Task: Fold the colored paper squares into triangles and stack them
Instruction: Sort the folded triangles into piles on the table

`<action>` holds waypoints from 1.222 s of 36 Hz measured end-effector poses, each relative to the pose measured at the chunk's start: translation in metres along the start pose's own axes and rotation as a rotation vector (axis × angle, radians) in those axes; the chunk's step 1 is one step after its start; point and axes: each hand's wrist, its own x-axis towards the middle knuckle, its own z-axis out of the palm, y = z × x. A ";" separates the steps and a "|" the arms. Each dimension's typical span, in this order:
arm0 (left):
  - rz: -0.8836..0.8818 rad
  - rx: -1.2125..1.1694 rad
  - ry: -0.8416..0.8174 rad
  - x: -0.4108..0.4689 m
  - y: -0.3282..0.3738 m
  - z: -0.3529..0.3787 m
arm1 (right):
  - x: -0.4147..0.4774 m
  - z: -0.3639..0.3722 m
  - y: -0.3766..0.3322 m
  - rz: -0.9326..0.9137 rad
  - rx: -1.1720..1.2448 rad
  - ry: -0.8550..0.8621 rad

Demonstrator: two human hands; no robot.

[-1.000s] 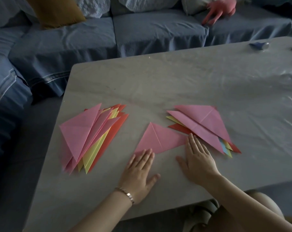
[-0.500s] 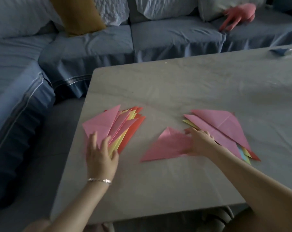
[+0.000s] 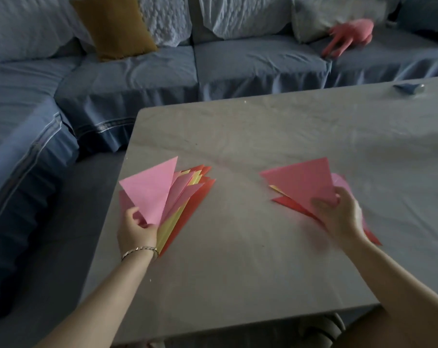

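On the grey table [image 3: 238, 259] two piles of folded paper lie apart. The left pile [image 3: 187, 197] fans out pink, yellow and red sheets near the table's left edge. My left hand [image 3: 136, 229] pinches the lower corner of the top pink triangle [image 3: 152, 189] and lifts it off that pile. My right hand [image 3: 338, 212] holds a pink folded triangle [image 3: 305, 182] just above the right pile [image 3: 285, 200], where red and yellow edges show underneath. Most of the right pile is hidden by this triangle and my hand.
A blue sofa [image 3: 137, 71] wraps around the table's far and left sides, with a mustard cushion [image 3: 115, 26] and a pink soft toy [image 3: 348, 36] on it. A small blue object [image 3: 408, 87] lies at the table's far right.
My right hand picked the pink triangle up from the table's middle and carried it right over the right pile. My left hand closed on the left pile's top pink triangle and raised it.
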 end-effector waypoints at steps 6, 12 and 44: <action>0.052 -0.110 -0.071 -0.014 0.021 0.005 | 0.007 -0.018 0.011 0.125 -0.307 0.071; 0.256 -0.129 -0.295 -0.039 0.044 0.017 | -0.017 -0.002 0.008 -0.165 -0.404 -0.094; 0.835 0.783 -0.704 -0.081 -0.016 0.050 | -0.071 0.075 0.008 -0.757 -0.847 -0.590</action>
